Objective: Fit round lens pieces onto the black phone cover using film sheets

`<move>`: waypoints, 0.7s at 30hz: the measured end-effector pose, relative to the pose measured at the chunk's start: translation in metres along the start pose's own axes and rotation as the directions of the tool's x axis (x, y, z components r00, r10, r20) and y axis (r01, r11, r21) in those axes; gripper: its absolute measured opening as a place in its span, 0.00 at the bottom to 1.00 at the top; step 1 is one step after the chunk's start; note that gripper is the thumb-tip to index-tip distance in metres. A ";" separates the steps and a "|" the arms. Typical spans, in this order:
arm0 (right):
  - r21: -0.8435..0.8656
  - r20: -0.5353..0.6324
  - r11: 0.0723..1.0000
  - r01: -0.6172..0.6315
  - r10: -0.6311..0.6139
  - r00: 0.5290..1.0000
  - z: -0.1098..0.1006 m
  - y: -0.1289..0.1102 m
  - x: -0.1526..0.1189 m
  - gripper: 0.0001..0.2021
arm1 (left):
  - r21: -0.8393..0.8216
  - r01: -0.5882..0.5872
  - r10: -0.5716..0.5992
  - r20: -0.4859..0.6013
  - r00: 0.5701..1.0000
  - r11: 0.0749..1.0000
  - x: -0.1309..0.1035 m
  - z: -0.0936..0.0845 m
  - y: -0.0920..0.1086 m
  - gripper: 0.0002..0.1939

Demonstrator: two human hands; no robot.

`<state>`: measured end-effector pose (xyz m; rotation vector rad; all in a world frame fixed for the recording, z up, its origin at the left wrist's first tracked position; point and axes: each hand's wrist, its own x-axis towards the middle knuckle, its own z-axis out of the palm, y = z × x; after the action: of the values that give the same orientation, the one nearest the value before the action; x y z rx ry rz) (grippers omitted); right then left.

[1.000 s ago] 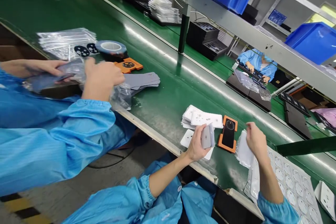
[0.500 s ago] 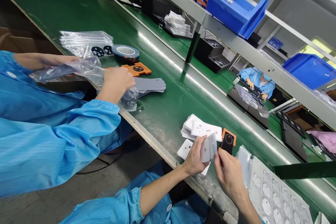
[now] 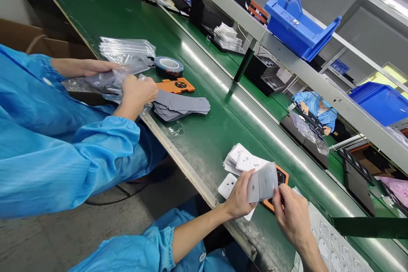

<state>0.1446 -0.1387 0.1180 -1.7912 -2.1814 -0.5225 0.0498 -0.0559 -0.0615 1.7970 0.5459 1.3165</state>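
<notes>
My left hand (image 3: 239, 195) grips a pale grey flat piece (image 3: 254, 188) above the bench's near edge. A translucent film (image 3: 268, 180) stands out from that piece toward the right, and the fingertips of my right hand (image 3: 291, 210) pinch its lower right edge. Under and behind my hands lies an orange fixture (image 3: 285, 171) with a dark round part, partly hidden. To the left sits a pile of white cards (image 3: 244, 158) with small holes. One white card (image 3: 227, 185) lies separately beside my left hand.
On the left, a co-worker's hands (image 3: 137, 93) handle clear plastic near grey sheets (image 3: 186, 106), an orange fixture (image 3: 175, 86) and a tape roll (image 3: 168, 66). A white tray (image 3: 334, 242) stands at lower right. A metal rail and green post cross beyond.
The film now stretches farther out from the grey piece, and my right hand has moved right. The co-worker's right hand has shifted left, uncovering more grey sheets. The view has shifted slightly.
</notes>
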 end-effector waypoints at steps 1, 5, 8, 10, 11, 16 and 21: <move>0.011 -0.002 1.000 -0.014 0.014 1.000 -0.002 0.000 0.001 0.17 | -0.003 -0.003 0.003 -0.001 1.000 1.000 0.000 0.000 0.001 0.49; 0.057 0.019 0.998 -0.030 0.029 0.999 -0.009 0.003 0.006 0.16 | -0.019 -0.022 0.022 -0.005 1.000 1.000 0.001 -0.002 0.002 0.48; 0.071 0.053 0.997 -0.034 0.031 0.998 -0.014 0.005 0.010 0.16 | -0.032 -0.014 0.014 -0.004 1.000 0.999 0.001 -0.003 0.003 0.48; 0.071 0.046 0.996 -0.054 0.051 0.998 -0.019 0.006 0.012 0.16 | -0.038 -0.004 0.004 0.004 1.000 0.999 0.001 -0.003 0.002 0.48; 0.070 0.033 0.995 -0.064 0.062 0.998 -0.021 0.007 0.013 0.16 | -0.041 -0.001 0.001 0.006 1.000 0.999 0.002 -0.003 0.002 0.48; 0.130 0.064 0.986 -0.106 0.099 0.993 -0.031 0.011 0.018 0.16 | -0.052 -0.023 0.023 0.002 1.000 0.998 0.003 -0.002 0.001 0.48; 0.276 0.143 0.925 -0.260 0.228 0.963 -0.033 0.017 0.011 0.19 | -0.054 -0.021 0.022 0.001 1.000 0.998 0.004 -0.001 0.001 0.46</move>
<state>0.1580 -0.1409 0.1539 -1.9215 -1.9358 -0.0429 0.0500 -0.0532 -0.0579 1.7640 0.4872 1.3323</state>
